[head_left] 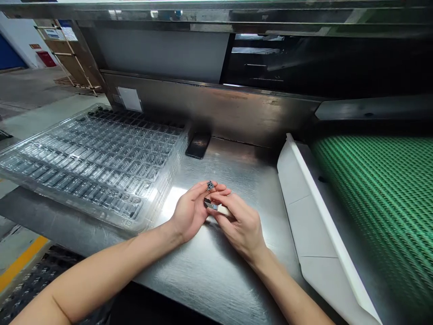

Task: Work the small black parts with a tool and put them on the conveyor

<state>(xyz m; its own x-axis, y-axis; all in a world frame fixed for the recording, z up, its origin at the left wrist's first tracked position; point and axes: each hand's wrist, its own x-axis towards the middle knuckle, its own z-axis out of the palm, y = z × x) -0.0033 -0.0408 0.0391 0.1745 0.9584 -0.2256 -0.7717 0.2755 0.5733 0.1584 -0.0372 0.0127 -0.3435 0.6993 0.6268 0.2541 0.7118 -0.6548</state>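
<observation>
My left hand (189, 214) is palm up over the metal table, its thumb and fingers closed on a small black part (210, 185) with a round, patterned face. A second small dark piece (206, 201) sits by the palm, partly hidden by the fingers. In my right hand (245, 223) is a small knife (223, 211) with a pale handle and a short metal blade. The blade's tip points left and meets or nearly meets that second dark piece; which of the two I cannot tell. Both hands are close together above the steel surface.
Left of my hands lies a stack of clear plastic trays (149, 212) with dark pieces in the far pockets. A black phone (198, 145) lies on the steel table (216, 280). To the right, a white barrier (314, 225) borders a green mesh conveyor (389, 198).
</observation>
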